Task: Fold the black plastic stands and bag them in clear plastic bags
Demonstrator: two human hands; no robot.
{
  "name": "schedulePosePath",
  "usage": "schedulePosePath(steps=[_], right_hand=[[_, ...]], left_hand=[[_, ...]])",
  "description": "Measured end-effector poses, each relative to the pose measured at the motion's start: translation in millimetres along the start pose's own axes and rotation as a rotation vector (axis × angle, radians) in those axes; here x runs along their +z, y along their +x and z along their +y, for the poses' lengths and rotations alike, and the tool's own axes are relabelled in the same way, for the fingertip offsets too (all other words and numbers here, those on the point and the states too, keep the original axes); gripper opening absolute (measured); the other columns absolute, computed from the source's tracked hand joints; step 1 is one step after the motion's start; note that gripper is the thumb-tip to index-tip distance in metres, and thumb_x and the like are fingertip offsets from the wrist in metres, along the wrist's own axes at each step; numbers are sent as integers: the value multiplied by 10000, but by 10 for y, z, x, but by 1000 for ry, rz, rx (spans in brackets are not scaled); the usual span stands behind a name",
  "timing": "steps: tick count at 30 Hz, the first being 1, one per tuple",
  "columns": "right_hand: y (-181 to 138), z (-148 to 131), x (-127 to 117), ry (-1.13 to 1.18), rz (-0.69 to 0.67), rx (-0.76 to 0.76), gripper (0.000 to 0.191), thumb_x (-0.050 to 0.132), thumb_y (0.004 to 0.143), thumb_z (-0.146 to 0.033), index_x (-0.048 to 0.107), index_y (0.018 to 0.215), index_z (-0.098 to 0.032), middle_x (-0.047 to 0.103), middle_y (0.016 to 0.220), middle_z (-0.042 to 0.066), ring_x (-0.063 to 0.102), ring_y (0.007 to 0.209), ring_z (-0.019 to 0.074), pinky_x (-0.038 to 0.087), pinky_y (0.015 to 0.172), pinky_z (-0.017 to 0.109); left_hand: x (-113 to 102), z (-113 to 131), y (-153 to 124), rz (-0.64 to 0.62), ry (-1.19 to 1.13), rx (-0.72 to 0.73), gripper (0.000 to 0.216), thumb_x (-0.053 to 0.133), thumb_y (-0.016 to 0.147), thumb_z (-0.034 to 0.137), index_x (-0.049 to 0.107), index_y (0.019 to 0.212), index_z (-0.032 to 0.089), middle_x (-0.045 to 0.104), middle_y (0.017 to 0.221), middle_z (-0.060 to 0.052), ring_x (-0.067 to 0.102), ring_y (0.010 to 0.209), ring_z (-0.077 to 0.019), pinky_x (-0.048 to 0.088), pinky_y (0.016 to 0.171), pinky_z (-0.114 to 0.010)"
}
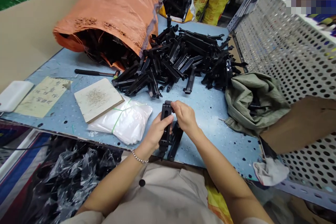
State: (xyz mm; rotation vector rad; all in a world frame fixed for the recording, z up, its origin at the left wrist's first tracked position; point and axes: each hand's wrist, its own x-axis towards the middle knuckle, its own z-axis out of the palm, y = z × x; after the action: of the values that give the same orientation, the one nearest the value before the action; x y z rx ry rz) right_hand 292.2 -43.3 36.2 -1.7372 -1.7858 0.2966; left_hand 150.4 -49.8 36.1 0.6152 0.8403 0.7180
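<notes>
Near the table's front edge, a long black slotted plastic part [165, 126] is held upright in my left hand [155, 130], the thumb lying across its face. My right hand [185, 117] is closed at the top end of the same part, fingertips pinched against its corner. Whatever small piece may be between those fingertips is hidden. A second black plastic part [175, 143] lies on the table just under and to the right of the held one. Beyond my hands spreads a large heap of similar black parts [181, 56].
An orange woven sack [112, 3] lies open at back left. Nearer are a black-handled tool [89, 72], a white board [97, 98] and a bundle of clear plastic bags [128, 122]. At right, a green cloth sack [257, 94] sits against a perforated metal panel [294, 56].
</notes>
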Motion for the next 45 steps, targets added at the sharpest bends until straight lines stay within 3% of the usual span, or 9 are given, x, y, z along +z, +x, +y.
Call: schedulePosePath(steps=[7,11,21,27,31,34,39,42,45], right_hand=[[-700,-154,135,-91,-43,-422,487,264,994,-489,599,802,-193,630,811,100,500,749,221,322,680,365],[-625,-152,186,-92,-145,-475,453,308,1001,-436,559,705,-203,590,705,58,495,703,198,322,662,346],[804,738,41,463,332,687,520,580,745,-325,485,1218,-131,432,1360,203,353,1278,335,359,980,444],[78,563,-21,941,194,724,257,430,767,-340,569,913,-179,658,921,102,629,758,211,488,577,302],[-593,135,48,1504,-188,766,278,477,798,-370,616,930,-169,674,851,88,610,683,193,490,570,308],[-701,-30,-22,1064,-200,600,344,423,903,-473,616,886,-189,645,808,61,597,749,211,489,679,347],[-282,80,-194,103,218,-2,384,376,946,-542,544,871,-205,576,832,74,518,804,222,425,754,371],[-15,148,-143,-108,265,-253,468,265,979,-541,532,791,-205,566,746,79,500,730,216,390,685,347],[55,108,-83,-141,198,-173,510,205,1005,-503,517,721,-216,545,652,44,488,640,186,340,609,311]], left_hand=[[-92,124,67,86,11,10,572,734,711,504,510,1122,176,574,705,30,534,498,-83,429,487,-212],[-245,10,150,219,241,188,662,701,761,459,373,1287,227,608,811,17,616,640,-136,513,658,-293],[-428,-485,184,128,909,505,322,520,865,236,591,1173,170,514,1327,-146,451,1280,-261,310,1119,-476],[-318,-250,256,37,551,465,421,552,893,437,549,1258,229,530,1348,-106,478,1278,-240,333,1114,-439],[-58,-83,300,-157,29,264,534,502,880,591,511,1273,229,594,1273,-108,575,1172,-235,452,1002,-390],[71,26,212,-205,-73,136,434,596,842,545,576,1091,190,666,958,-61,656,870,-181,531,778,-305],[151,109,-1,-157,62,92,353,719,763,443,571,926,167,570,719,27,546,582,-80,449,542,-197],[181,94,-51,-134,45,43,400,717,747,461,566,979,172,566,736,28,544,565,-81,454,527,-209],[142,95,-31,-49,58,72,395,724,732,466,570,945,171,571,729,32,541,551,-77,457,521,-207]])
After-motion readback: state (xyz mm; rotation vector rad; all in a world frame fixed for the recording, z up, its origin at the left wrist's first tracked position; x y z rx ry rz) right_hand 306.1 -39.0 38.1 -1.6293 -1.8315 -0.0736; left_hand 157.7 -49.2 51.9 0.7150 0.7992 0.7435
